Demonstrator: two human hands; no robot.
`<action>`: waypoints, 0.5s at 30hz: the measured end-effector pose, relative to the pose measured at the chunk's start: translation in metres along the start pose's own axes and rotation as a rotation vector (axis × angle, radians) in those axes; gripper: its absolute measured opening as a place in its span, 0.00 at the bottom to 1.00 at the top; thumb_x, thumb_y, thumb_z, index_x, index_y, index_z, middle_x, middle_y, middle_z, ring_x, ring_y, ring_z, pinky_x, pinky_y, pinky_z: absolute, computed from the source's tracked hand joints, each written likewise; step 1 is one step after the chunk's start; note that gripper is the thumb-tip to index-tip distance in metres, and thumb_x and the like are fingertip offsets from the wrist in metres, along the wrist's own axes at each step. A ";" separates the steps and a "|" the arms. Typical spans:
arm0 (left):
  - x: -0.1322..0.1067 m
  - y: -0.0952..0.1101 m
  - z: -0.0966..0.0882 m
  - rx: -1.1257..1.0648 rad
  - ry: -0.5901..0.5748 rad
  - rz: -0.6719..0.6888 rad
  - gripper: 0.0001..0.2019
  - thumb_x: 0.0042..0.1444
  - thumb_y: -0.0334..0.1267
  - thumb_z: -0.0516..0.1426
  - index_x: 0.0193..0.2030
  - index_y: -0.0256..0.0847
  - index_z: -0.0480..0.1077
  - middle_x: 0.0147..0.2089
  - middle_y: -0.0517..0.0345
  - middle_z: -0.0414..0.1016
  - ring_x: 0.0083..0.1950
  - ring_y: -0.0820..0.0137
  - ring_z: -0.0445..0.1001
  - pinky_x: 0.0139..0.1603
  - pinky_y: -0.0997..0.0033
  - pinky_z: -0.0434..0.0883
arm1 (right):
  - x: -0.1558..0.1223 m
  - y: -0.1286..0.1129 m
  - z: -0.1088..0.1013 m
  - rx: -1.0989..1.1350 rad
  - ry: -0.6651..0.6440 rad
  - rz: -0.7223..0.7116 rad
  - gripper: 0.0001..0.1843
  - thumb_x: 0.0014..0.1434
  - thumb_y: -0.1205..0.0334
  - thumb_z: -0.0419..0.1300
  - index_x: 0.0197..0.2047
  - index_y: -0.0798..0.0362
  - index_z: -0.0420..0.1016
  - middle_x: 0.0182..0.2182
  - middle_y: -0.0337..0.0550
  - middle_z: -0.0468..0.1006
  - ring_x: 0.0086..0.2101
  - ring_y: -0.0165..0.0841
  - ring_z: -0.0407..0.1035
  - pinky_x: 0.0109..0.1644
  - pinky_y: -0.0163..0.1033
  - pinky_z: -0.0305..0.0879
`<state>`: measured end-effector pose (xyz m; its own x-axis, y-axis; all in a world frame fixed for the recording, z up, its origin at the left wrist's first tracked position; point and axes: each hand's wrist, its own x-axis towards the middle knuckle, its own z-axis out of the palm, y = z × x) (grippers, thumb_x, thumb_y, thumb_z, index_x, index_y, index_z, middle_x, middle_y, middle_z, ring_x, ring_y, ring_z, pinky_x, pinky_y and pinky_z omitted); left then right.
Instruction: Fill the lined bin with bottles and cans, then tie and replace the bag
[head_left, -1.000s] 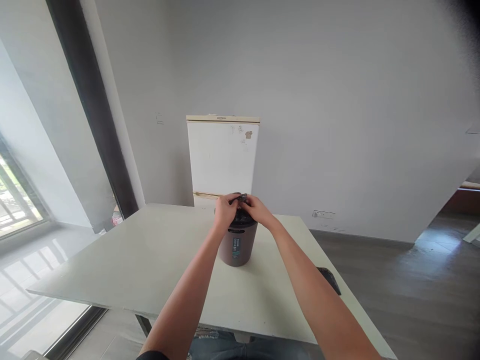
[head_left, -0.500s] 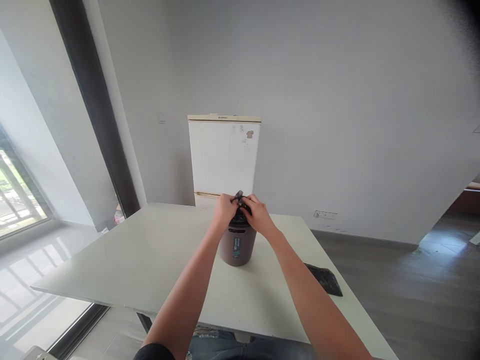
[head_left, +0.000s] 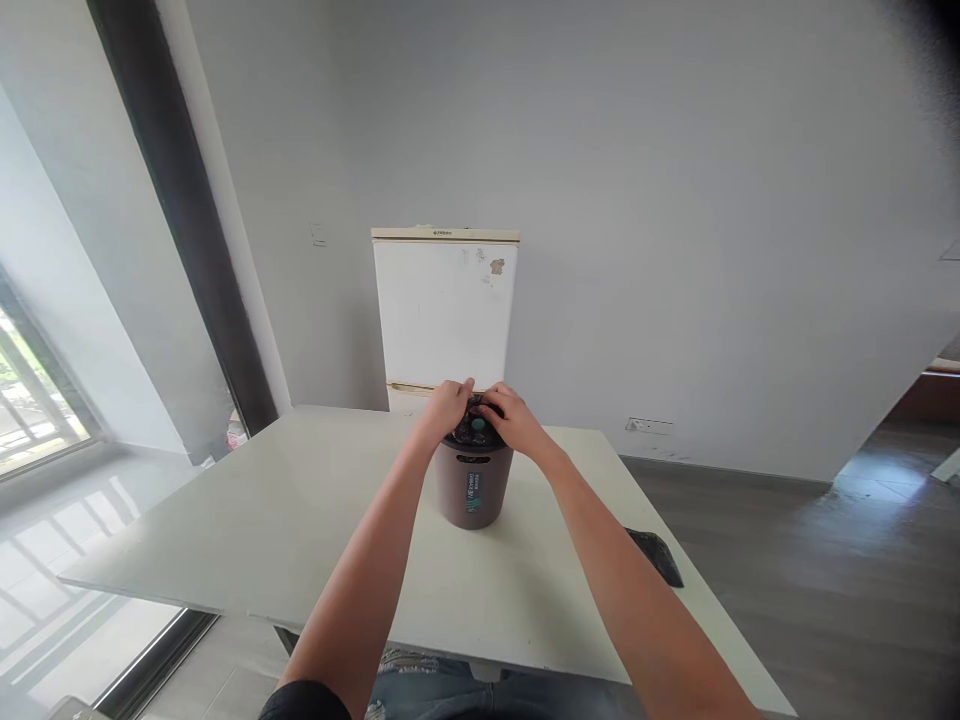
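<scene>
Half a second ago both hands pinched a dark knot of bag material raised above the bin's mouth; now that knot is down, and the hands sit lower, spread over the top of the small brown bin (head_left: pixel 474 485). The left hand (head_left: pixel 445 408) curls over the far left of the rim with its fingers bent, touching the dark liner (head_left: pixel 472 432) there. The right hand (head_left: pixel 510 420) lies over the right side of the rim, fingers folded onto the liner; whether either hand actually pinches the plastic cannot be told at this size. Inside the mouth, between the hands, a small teal patch now shows.

The bin carries a dark vertical label (head_left: pixel 474 491) with teal and white print on its front, too small to read. The white fridge (head_left: pixel 444 315) behind bears a short brand mark on its top strip, also unreadable.

The bin is a round, taupe-brown cylinder with a slot below the rim, standing upright near the far middle of the pale table (head_left: pixel 247 530). A flat black object (head_left: pixel 658 556) lies by the table's right edge, well apart from the bin.
</scene>
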<state>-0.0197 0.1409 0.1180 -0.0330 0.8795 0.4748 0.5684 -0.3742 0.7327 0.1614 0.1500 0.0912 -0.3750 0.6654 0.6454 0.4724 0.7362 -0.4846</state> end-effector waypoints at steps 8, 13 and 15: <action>-0.009 -0.028 -0.005 -0.146 0.189 -0.085 0.07 0.57 0.32 0.63 0.39 0.40 0.84 0.39 0.51 0.86 0.42 0.61 0.84 0.48 0.62 0.78 | -0.011 0.014 -0.004 0.259 0.225 0.235 0.17 0.62 0.44 0.62 0.31 0.49 0.77 0.47 0.46 0.72 0.47 0.41 0.71 0.57 0.49 0.65; -0.020 -0.042 -0.005 -0.208 0.266 -0.109 0.06 0.56 0.34 0.65 0.39 0.41 0.85 0.40 0.50 0.86 0.43 0.60 0.84 0.49 0.60 0.79 | -0.017 0.012 -0.009 0.250 0.306 0.302 0.17 0.56 0.43 0.69 0.28 0.48 0.81 0.49 0.47 0.74 0.47 0.43 0.72 0.54 0.48 0.66; -0.022 -0.050 -0.005 -0.245 0.273 -0.120 0.07 0.56 0.35 0.65 0.40 0.40 0.85 0.40 0.50 0.86 0.42 0.60 0.84 0.47 0.62 0.79 | -0.018 0.012 -0.008 0.235 0.345 0.320 0.16 0.56 0.45 0.69 0.27 0.48 0.81 0.47 0.47 0.74 0.46 0.44 0.72 0.55 0.50 0.66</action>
<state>-0.0512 0.1387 0.0736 -0.3243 0.8229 0.4665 0.3353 -0.3611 0.8702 0.1805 0.1461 0.0784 0.0617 0.8117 0.5809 0.3140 0.5366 -0.7832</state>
